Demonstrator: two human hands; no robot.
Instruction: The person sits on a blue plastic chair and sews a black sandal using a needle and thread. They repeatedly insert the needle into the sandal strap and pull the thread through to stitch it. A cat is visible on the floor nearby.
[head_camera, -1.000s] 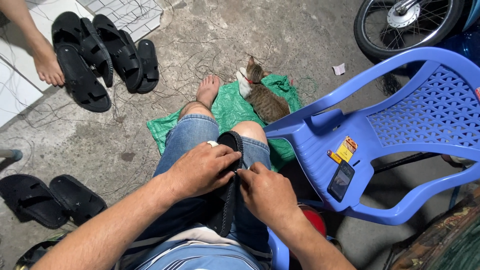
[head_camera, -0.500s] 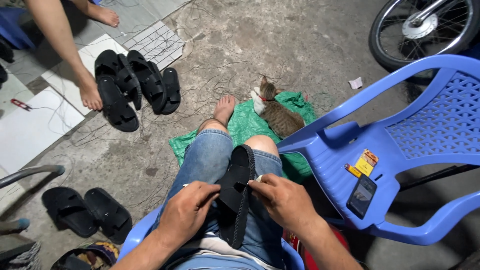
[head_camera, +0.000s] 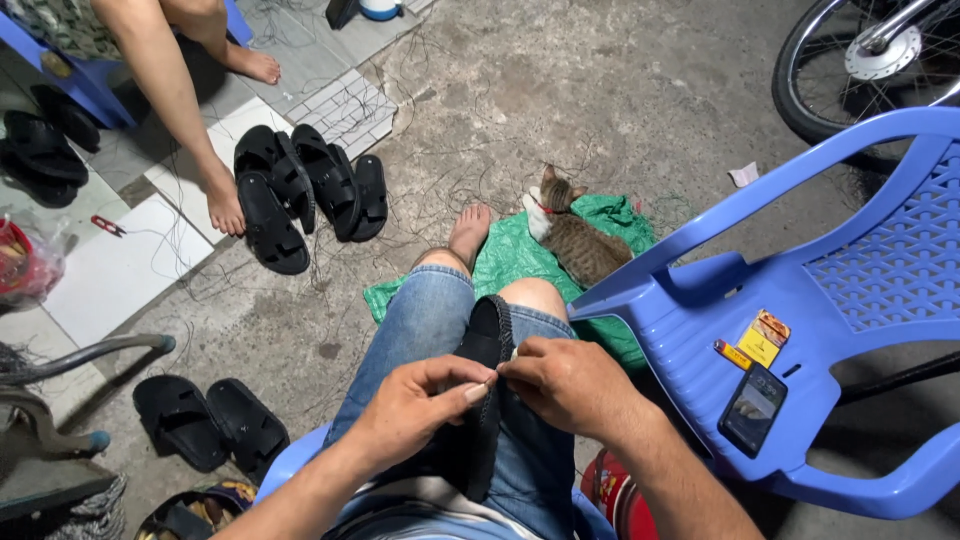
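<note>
Here the fingertips of the left hand (head_camera: 415, 405) and the right hand (head_camera: 565, 385) pinch together at the edge of a black sandal sole (head_camera: 480, 400), both hands closed on it. The sole lies long-ways on the person's lap, on blue jeans (head_camera: 420, 320). Just beside the knees, a striped cat (head_camera: 575, 235) rests on a green cloth (head_camera: 510, 255). A blue plastic chair (head_camera: 850, 290) stands to the right, with a phone (head_camera: 752, 408) on its seat.

Bare arms without sleeves, blue denim shorts (head_camera: 430, 320), a pale shirt hem, bare feet.
</note>
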